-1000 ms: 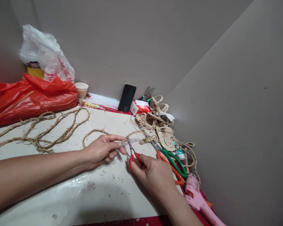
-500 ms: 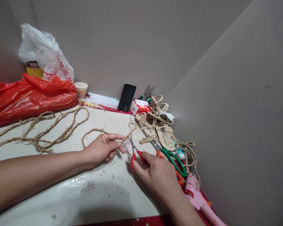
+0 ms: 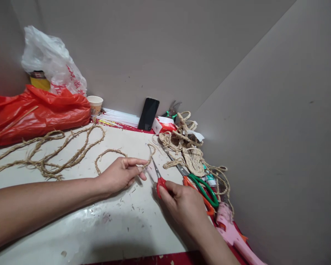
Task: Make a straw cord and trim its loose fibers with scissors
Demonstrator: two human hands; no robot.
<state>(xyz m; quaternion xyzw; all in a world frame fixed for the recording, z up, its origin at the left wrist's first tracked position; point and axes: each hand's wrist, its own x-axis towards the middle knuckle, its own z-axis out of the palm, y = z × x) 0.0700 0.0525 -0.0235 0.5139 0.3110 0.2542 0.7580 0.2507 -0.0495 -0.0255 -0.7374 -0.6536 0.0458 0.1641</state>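
My left hand (image 3: 126,171) pinches a straw rope (image 3: 152,150) near its end, which sticks up past the fingertips and curls over. Behind this hand the same rope seems to loop back across the tabletop. My right hand (image 3: 183,202) grips small red-handled scissors (image 3: 160,184), their handles pressed together and the blades closed. The blade tips point up beside the rope end, a little to its right. Long coils of rope (image 3: 82,151) lie on the white tabletop (image 3: 121,228) at the left.
Green-handled scissors (image 3: 204,187), braided straw pieces (image 3: 191,158) and a pink glue gun (image 3: 231,228) line the right side. Along the back stand a phone (image 3: 149,113), green pruners (image 3: 171,112) and a paper cup (image 3: 95,105). A red plastic bag (image 3: 41,114) sits at the left.
The red-handled scissors have closed in my right hand, their handles coming together. The rope end now bends over instead of pointing straight up to the right. My left hand stays nearly still.
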